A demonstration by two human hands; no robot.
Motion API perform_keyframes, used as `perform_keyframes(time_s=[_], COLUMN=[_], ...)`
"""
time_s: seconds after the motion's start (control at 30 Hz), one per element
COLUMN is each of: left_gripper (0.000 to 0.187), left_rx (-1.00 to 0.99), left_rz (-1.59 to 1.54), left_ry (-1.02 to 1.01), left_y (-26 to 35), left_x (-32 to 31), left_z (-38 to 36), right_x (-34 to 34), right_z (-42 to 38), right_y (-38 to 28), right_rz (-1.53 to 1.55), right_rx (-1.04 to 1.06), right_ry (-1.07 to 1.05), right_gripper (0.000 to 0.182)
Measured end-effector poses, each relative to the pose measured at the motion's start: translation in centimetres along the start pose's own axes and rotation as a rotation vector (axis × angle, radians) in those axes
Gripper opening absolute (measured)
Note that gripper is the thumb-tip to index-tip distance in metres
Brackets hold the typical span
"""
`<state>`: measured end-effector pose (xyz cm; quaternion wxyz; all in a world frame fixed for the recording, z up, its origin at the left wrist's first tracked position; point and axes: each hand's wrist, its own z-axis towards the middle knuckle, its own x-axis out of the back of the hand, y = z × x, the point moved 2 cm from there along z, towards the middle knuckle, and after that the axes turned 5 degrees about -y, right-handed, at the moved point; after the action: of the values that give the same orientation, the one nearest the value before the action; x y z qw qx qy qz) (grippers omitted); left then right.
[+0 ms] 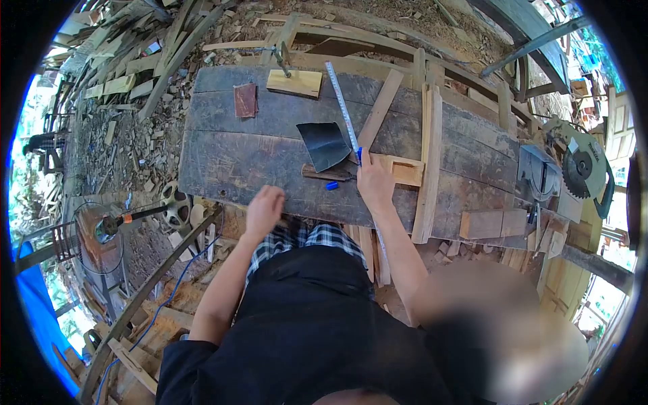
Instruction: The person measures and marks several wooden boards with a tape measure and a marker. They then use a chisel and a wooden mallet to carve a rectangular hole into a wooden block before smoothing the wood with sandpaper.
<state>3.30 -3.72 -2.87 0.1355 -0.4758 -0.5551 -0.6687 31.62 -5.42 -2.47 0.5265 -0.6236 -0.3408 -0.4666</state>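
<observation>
My right hand (pixel 375 177) is closed around a long marked ruler (pixel 341 101) that slants up the dark wooden table (pixel 236 158). A small blue piece (pixel 360 155) shows at its fingertips. Left of that hand lie a curled black sheet (pixel 324 145), a short dark wood stick (pixel 320 173) and a small blue object (pixel 331 185). Beside the hand, a light wood piece with a recess (pixel 407 171) meets a long upright board (pixel 428 162). My left hand (pixel 266 210) hovers at the table's near edge, fingers curled in, with nothing showing in them.
Along the table's far side are a reddish-brown sheet (pixel 245 100), a yellowish block (pixel 294 83) under a clamp (pixel 282 61), and a slanting board (pixel 381 108). A circular saw (pixel 586 165) stands at the right, near a wood block (pixel 493 223). Wood scraps cover the ground at left.
</observation>
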Motion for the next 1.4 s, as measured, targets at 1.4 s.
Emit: perform_keyframes(time_s=[1.4], left_gripper=[0.024], left_rx=[0.001], left_rz=[-0.615], left_ry=[0.253], left_y=[6.6], left_x=[6.9], left_z=[0.1], right_x=[10.5], right_z=[-0.3], right_y=[-10.8], right_rz=[1.327], right_rx=[0.075], right_ry=[-0.056], right_gripper=[0.020])
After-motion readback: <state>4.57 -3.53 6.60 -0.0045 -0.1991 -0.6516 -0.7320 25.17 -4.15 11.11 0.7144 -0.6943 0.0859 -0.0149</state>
